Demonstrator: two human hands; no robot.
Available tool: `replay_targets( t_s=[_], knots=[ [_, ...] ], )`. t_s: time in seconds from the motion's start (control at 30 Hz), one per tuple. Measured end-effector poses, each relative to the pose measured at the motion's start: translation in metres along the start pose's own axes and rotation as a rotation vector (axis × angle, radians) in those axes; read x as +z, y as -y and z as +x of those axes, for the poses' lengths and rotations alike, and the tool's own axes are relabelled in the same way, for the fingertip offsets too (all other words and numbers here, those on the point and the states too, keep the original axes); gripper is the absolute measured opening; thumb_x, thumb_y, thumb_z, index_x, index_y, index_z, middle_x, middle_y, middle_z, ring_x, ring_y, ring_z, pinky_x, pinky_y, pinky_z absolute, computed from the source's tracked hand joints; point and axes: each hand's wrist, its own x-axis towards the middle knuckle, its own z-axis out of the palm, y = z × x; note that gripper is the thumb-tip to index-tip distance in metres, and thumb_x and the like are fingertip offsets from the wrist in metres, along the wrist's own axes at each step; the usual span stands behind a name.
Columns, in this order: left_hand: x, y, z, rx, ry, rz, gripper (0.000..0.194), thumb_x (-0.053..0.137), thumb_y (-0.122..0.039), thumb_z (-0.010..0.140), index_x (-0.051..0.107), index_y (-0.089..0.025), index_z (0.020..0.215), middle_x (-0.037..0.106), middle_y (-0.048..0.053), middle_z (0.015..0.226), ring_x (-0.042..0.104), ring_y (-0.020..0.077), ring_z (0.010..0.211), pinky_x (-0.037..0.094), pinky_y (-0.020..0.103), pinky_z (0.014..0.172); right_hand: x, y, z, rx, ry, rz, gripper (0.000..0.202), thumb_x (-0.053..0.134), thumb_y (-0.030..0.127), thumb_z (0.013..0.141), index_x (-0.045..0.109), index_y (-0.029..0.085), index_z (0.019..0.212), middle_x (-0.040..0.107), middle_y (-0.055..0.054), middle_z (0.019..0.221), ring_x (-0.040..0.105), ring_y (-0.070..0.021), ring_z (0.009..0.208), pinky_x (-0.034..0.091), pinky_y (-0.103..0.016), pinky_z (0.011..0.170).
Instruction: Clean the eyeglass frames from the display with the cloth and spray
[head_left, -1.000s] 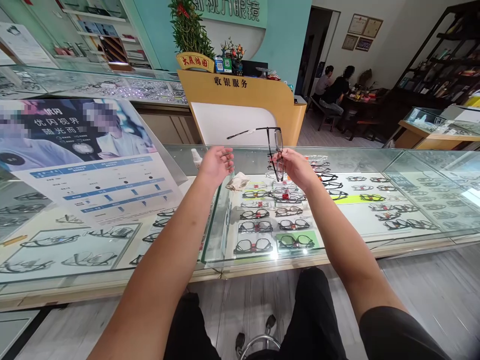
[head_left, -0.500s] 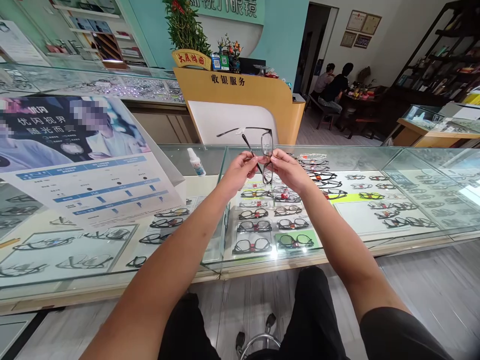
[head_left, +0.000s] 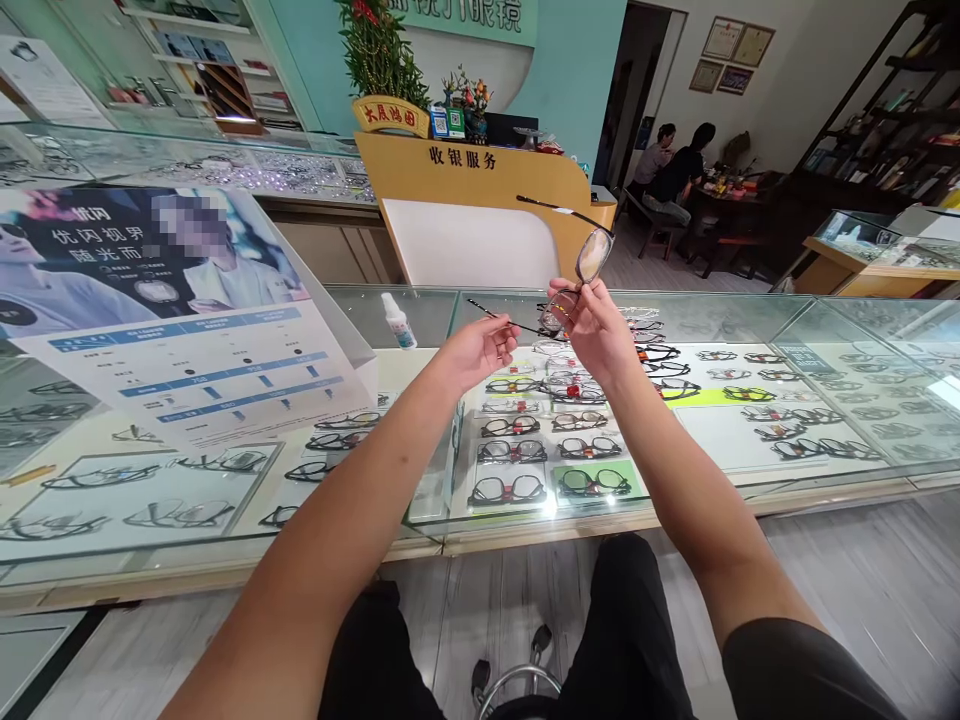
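Observation:
A pair of eyeglasses (head_left: 595,254) with a dark thin frame is held up above the glass counter, tilted so one lens sits higher than the other. My right hand (head_left: 600,325) pinches the frame around the bridge, its fingers closed. One temple arm points up and left over the cash desk. The other temple runs left to my left hand (head_left: 480,350), whose thumb and forefinger close on it while the other fingers curl loosely. Beneath the hands, rows of eyeglass frames (head_left: 511,452) lie inside the showcase.
A glass display counter (head_left: 442,535) spans the view in front of my knees. On it stand a large folded printed card (head_left: 225,370) at left and a white spray bottle (head_left: 398,322). Behind is a yellow cash desk (head_left: 480,180); two people (head_left: 671,180) sit at a far table.
The eyeglasses have turned, with one lens and temple now higher and to the right. My right hand has moved slightly right, and the hands are farther apart.

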Motion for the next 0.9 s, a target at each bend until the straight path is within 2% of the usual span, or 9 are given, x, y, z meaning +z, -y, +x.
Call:
replay_targets(
  t_s=[0.1, 0.17, 0.23, 0.33, 0.4, 0.5, 0.6, 0.73, 0.9],
  knots=[
    [-0.003, 0.002, 0.002, -0.026, 0.047, 0.143, 0.030, 0.092, -0.041, 0.085, 0.070, -0.021, 0.090, 0.066, 0.001, 0.076, 0.048, 0.0109, 0.054, 0.039, 0.028, 0.054, -0.001, 0.004, -0.001, 0.020, -0.014, -0.028, 0.043, 0.089, 0.059, 0.085, 0.058, 0.031, 0.095, 0.084, 0.000, 0.127, 0.075, -0.0219, 0.126, 0.061, -0.037, 0.108],
    [-0.008, 0.002, 0.005, 0.058, -0.044, 0.309, 0.030, 0.085, -0.049, 0.092, 0.073, -0.021, 0.093, 0.052, -0.003, 0.068, 0.037, 0.0114, 0.052, 0.033, 0.029, 0.054, -0.003, 0.006, 0.000, 0.023, -0.026, 0.004, 0.040, 0.088, 0.058, 0.085, 0.061, 0.031, 0.097, 0.085, -0.001, 0.127, 0.077, -0.0232, 0.125, 0.063, -0.039, 0.107],
    [-0.015, -0.002, 0.008, 0.300, -0.271, 0.488, 0.024, 0.077, -0.044, 0.098, 0.072, -0.022, 0.092, 0.047, -0.003, 0.069, 0.041, 0.0142, 0.058, 0.036, 0.030, 0.060, -0.006, 0.009, 0.001, 0.021, -0.031, 0.046, 0.038, 0.089, 0.056, 0.085, 0.065, 0.031, 0.100, 0.085, -0.002, 0.126, 0.078, -0.0239, 0.124, 0.064, -0.041, 0.106],
    [-0.028, -0.012, 0.010, 0.756, -0.670, 0.697, 0.008, 0.072, -0.026, 0.097, 0.069, -0.023, 0.104, 0.063, 0.004, 0.097, 0.063, 0.0218, 0.092, 0.051, 0.036, 0.090, -0.008, 0.013, 0.002, 0.012, -0.035, 0.052, 0.034, 0.088, 0.055, 0.086, 0.067, 0.031, 0.099, 0.086, -0.002, 0.127, 0.078, -0.0251, 0.126, 0.065, -0.042, 0.107],
    [-0.037, -0.019, 0.010, 0.914, -0.883, 0.754, 0.033, 0.072, -0.017, 0.093, 0.064, -0.022, 0.124, 0.063, 0.012, 0.130, 0.063, 0.0283, 0.125, 0.048, 0.041, 0.114, -0.008, 0.015, 0.001, 0.010, -0.044, 0.030, 0.033, 0.087, 0.055, 0.087, 0.068, 0.031, 0.097, 0.086, -0.003, 0.127, 0.078, -0.0260, 0.129, 0.066, -0.042, 0.107],
    [-0.050, -0.024, 0.012, 0.905, -1.059, 0.769, 0.064, 0.071, -0.009, 0.089, 0.048, -0.019, 0.148, 0.044, 0.022, 0.161, 0.044, 0.0362, 0.158, 0.037, 0.051, 0.131, -0.007, 0.016, 0.000, 0.024, -0.045, 0.016, 0.034, 0.087, 0.056, 0.087, 0.068, 0.030, 0.097, 0.086, -0.003, 0.122, 0.079, -0.0254, 0.125, 0.067, -0.041, 0.105],
    [-0.060, -0.023, 0.018, 0.854, -1.082, 0.804, 0.075, 0.072, -0.008, 0.088, 0.040, -0.020, 0.155, 0.037, 0.025, 0.169, 0.034, 0.0386, 0.167, 0.031, 0.055, 0.136, -0.006, 0.015, -0.002, 0.039, -0.020, 0.033, 0.037, 0.093, 0.055, 0.082, 0.070, 0.030, 0.097, 0.086, -0.002, 0.115, 0.081, -0.0232, 0.116, 0.068, -0.039, 0.101],
    [-0.071, -0.020, 0.028, 0.797, -1.052, 0.779, 0.079, 0.074, -0.007, 0.086, 0.038, -0.018, 0.156, 0.036, 0.028, 0.172, 0.038, 0.0389, 0.167, 0.030, 0.054, 0.138, -0.006, 0.016, -0.005, 0.066, -0.015, 0.001, 0.040, 0.096, 0.056, 0.077, 0.071, 0.029, 0.095, 0.085, -0.003, 0.113, 0.080, -0.0249, 0.112, 0.068, -0.041, 0.100],
    [-0.092, -0.019, 0.046, 0.640, -1.011, 0.661, 0.085, 0.075, -0.006, 0.084, 0.035, -0.019, 0.158, 0.040, 0.028, 0.171, 0.052, 0.0364, 0.159, 0.038, 0.050, 0.133, -0.006, 0.015, -0.007, 0.082, 0.016, -0.023, 0.040, 0.096, 0.053, 0.077, 0.070, 0.028, 0.094, 0.083, -0.004, 0.110, 0.079, -0.0237, 0.109, 0.068, -0.040, 0.100]
  ],
)
